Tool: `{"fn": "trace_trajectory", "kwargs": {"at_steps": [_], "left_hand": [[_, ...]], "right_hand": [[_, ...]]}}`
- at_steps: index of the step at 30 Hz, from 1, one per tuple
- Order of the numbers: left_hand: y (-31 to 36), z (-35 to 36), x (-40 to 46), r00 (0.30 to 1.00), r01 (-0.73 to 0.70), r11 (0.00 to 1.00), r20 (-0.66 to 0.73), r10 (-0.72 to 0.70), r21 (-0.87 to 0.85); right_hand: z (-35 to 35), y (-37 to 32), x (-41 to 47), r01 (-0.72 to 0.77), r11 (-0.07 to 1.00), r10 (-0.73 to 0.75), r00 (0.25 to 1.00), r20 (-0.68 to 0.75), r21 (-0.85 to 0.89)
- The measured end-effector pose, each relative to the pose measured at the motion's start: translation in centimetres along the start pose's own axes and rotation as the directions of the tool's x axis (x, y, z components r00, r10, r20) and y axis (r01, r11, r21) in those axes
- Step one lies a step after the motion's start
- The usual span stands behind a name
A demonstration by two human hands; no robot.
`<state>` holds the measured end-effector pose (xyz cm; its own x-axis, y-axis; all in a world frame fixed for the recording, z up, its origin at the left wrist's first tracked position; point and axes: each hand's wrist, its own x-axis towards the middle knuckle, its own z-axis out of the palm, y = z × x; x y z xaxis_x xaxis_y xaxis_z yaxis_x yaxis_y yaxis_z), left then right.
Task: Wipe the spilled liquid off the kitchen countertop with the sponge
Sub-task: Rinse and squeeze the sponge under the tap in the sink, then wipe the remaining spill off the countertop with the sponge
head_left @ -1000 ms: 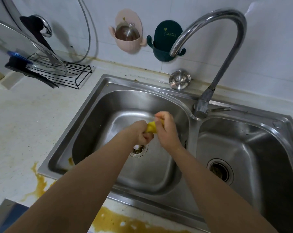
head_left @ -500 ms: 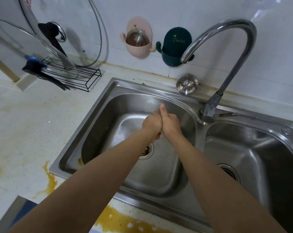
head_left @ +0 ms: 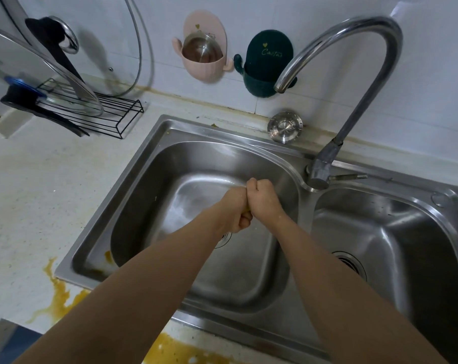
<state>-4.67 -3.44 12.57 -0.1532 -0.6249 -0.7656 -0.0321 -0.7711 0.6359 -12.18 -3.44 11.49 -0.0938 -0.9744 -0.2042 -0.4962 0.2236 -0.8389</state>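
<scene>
Sponge [head_left: 247, 212] shows only as a yellow sliver between two fists pressed together over the left sink [head_left: 170, 164]; left hand [head_left: 234, 211] and right hand [head_left: 262, 197] fingers curl tightly around it, both arms outstretched.

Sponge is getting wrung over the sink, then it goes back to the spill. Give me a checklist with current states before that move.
1. Sponge in grip: ok, a yellow sliver shows between the left hand and right hand, both fists closed on it.
2. Hands over the left basin: ok.
3. Sponge wrung out enough: cannot tell, it is almost fully hidden.
4. Tap off: ok, no stream shows at the spout.
5. Spill left to wipe: not ok, yellow liquid lies on the countertop at the sink's front left corner and front edge.
6. Path to spill: ok, nothing stands between.
</scene>
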Motion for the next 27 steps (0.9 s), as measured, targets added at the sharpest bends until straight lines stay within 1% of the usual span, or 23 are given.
{"fn": "trace_trajectory", "kwargs": {"at_steps": [5,7,8,10,12,13,14,15,16,17,19,20,21,22,24,26,27], "left_hand": [[-0.1,0.7,0.6,1.0,-0.025,1.0,0.007,0.025,0.014],[-0.1,1.1,0.6,0.999,-0.045,0.999,-0.013,0.045,0.003],[-0.1,1.2,0.4,0.998,-0.056,0.998,-0.033,0.056,-0.026],[0.0,1.2,-0.4,0.995,-0.082,0.99,-0.061,0.075,-0.117],[0.1,0.7,-1.0,0.996,-0.087,0.967,-0.051,0.077,-0.24],[0.0,0.0,-1.5,0.995,-0.102,0.953,-0.042,0.094,-0.284],[0.0,-0.4,-2.0,0.991,-0.132,0.943,-0.048,0.123,-0.306],[-0.2,-1.2,-2.7,0.982,-0.189,0.932,-0.09,0.169,-0.31],[-0.6,-2.1,-3.3,0.966,-0.253,0.916,-0.141,0.219,-0.313],[-1.0,-3.1,-4.0,0.937,-0.329,0.896,-0.222,0.27,-0.299],[-2.1,-5.3,-5.5,0.862,-0.449,0.862,-0.367,0.349,-0.234],[-2.9,-7.0,-6.6,0.816,-0.492,0.851,-0.44,0.375,-0.187],[-3.4,-8.3,-7.8,0.785,-0.506,0.851,-0.483,0.387,-0.141],[-4.0,-9.8,-8.8,0.761,-0.506,0.858,-0.517,0.393,-0.093],[-5.3,-13.0,-11.2,0.741,-0.465,0.885,-0.565,0.365,-0.038],[-6.4,-15.8,-13.3,0.728,-0.408,0.912,-0.615,0.301,-0.037],[-6.9,-17.2,-14.1,0.712,-0.386,0.922,-0.645,0.277,-0.03]], "right_hand": [[-1.0,0.4,0.2,-0.031,0.999,0.032,0.999,-0.02,0.025],[-1.1,0.2,0.0,-0.087,0.995,0.087,0.996,-0.011,0.041],[-1.2,0.0,-0.1,-0.124,0.989,0.124,0.992,-0.006,0.078],[-1.2,-0.2,-0.2,-0.237,0.946,0.237,0.971,0.026,0.22],[-1.3,-0.6,-0.4,-0.386,0.837,0.364,0.922,0.13,0.388],[-1.0,-0.7,-0.6,-0.414,0.79,0.383,0.909,0.164,0.452],[-0.9,-0.9,-0.8,-0.392,0.774,0.369,0.917,0.149,0.497],[-0.4,-1.1,-0.8,-0.352,0.774,0.34,0.932,0.124,0.526],[0.2,-1.5,-1.0,-0.308,0.779,0.305,0.947,0.099,0.546],[1.0,-2.3,-1.3,-0.29,0.778,0.281,0.954,0.103,0.558],[3.0,-4.3,-2.0,-0.312,0.766,0.258,0.95,0.176,0.562],[4.7,-5.6,-2.8,-0.328,0.782,0.233,0.942,0.241,0.529],[6.1,-6.7,-3.3,-0.326,0.811,0.199,0.935,0.295,0.486],[7.6,-7.8,-4.0,-0.268,0.868,0.144,0.942,0.305,0.418],[10.6,-9.8,-5.6,-0.087,0.959,0.011,0.963,0.269,0.269],[13.2,-11.3,-7.4,0.065,0.982,-0.11,0.958,0.264,0.176],[14.5,-12.0,-8.1,0.117,0.983,-0.152,0.949,0.276,0.142]]}}
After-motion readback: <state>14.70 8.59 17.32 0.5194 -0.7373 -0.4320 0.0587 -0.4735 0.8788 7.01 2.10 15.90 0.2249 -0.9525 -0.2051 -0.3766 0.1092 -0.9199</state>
